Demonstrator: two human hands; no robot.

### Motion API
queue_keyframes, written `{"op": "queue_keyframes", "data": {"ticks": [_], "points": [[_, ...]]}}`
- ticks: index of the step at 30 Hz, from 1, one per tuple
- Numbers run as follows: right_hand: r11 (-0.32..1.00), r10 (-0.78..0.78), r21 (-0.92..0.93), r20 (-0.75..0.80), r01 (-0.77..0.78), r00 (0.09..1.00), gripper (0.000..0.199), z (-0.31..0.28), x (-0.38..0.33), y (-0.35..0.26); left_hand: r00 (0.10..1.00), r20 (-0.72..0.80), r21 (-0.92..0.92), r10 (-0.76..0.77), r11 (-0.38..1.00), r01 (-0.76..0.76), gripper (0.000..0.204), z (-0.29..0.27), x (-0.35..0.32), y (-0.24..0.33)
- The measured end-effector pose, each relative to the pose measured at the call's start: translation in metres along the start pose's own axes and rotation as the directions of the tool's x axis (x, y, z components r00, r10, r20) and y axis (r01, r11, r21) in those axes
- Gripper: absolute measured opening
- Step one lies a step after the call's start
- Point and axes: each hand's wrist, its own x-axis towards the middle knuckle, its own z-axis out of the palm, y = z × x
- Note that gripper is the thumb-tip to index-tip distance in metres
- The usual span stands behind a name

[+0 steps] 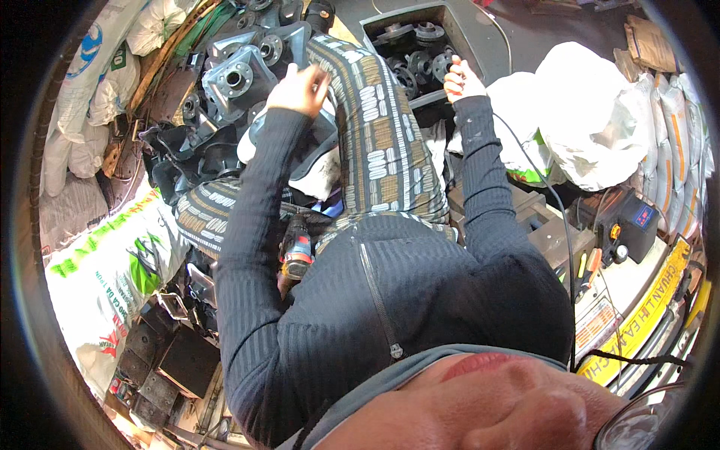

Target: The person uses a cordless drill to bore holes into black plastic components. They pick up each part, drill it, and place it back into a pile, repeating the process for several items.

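Note:
My left hand [298, 90] is closed, its fingers curled above the grey metal parts on my left. Whatever it may hold is hidden. Close to it lies a grey housing with a round flanged hub [233, 79], one of several piled together. My right hand [463, 79] is pinched at the near right edge of a grey plastic bin [480, 45]. Anything between those fingers is too small to make out. Inside the bin sit several dark round flanged hubs [429, 31]. A red and black power tool [297, 251] rests beside my left hip.
Dark curved metal parts [196, 146] heap up on the left, near a white printed sack [112, 277]. White plastic bags [592, 112] stand at right, with a thin black cable [536, 161] crossing beside them. A black box with a gauge [628, 225] sits farther right.

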Motion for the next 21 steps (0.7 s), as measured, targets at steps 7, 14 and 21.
{"op": "queue_keyframes", "data": {"ticks": [7,14,21], "points": [[1.0,-0.026,-0.021,-0.101,0.024,0.995,0.029,0.029,-0.015,0.022,0.844,0.495,0.304,-0.207,0.951,0.055,0.041,0.113,0.189,0.084],[0.994,-0.072,0.07,-0.084,0.078,0.994,0.023,0.032,-0.04,0.025,0.842,0.433,0.213,-0.322,0.944,0.252,0.034,0.189,0.203,0.07],[0.987,-0.007,-0.163,-0.107,-0.011,0.994,0.036,0.072,-0.043,0.042,0.981,0.186,0.034,0.047,0.998,-0.055,0.065,0.085,0.16,0.086]]}}
